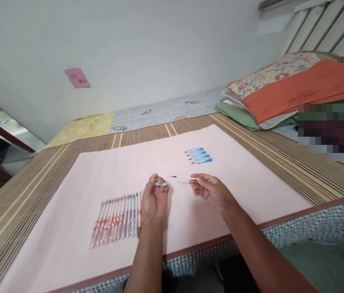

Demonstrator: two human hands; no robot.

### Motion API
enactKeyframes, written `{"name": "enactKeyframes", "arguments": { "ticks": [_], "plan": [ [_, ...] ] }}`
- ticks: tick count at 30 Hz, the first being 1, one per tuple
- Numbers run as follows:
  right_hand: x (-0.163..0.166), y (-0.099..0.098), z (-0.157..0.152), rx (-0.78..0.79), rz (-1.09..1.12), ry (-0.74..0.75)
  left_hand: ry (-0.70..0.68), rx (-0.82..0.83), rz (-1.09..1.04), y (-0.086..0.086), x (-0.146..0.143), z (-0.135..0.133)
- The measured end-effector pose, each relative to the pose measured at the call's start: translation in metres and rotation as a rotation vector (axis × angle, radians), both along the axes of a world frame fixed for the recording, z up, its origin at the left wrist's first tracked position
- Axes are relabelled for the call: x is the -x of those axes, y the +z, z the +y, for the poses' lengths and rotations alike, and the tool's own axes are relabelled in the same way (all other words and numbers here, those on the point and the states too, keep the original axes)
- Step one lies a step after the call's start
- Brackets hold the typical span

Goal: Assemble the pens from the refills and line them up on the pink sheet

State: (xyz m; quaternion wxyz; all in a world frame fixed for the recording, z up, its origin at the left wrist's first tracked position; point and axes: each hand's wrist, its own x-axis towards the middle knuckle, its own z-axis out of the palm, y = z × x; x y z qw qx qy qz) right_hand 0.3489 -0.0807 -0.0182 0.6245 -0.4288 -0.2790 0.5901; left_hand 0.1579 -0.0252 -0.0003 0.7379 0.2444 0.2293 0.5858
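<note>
My left hand (154, 201) is raised over the pink sheet with its fingers curled around a short light-blue pen piece (160, 184). Between the thumb and fingers of my right hand (211, 190) is a thin white pen refill (181, 177). Its dark tip points left, toward the blue piece, with a small gap between them. Beyond my right hand lie several short blue pen parts (201, 155), side by side, with dark points facing left. A row of slim clear and pastel pens (115, 219) lies left of my left wrist, which partly hides the nearest ones.
The pink sheet (56, 228) covers much of a striped bamboo mat (327, 175) on a bed. Folded bedding with an orange border (303, 91) is piled at the far right. A pink note (77, 77) is stuck to the wall behind.
</note>
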Motion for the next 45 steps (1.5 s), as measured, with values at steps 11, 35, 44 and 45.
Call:
{"name": "enactKeyframes", "arguments": {
  "ticks": [11, 35, 44, 45],
  "plan": [
    [0.004, 0.001, -0.001, -0.016, -0.070, -0.037, -0.022, 0.135, -0.150, -0.005, 0.000, 0.005],
    [0.009, 0.010, -0.005, -0.106, -0.319, -0.155, 0.026, 0.111, 0.095, -0.009, -0.015, -0.003],
    [0.005, 0.025, -0.011, -0.146, -0.386, -0.245, -0.232, -0.001, 0.435, -0.010, -0.019, -0.012],
    [0.004, 0.025, -0.011, -0.151, -0.418, -0.234, -0.300, -0.071, 0.499, -0.008, -0.020, -0.014]
  ]
}}
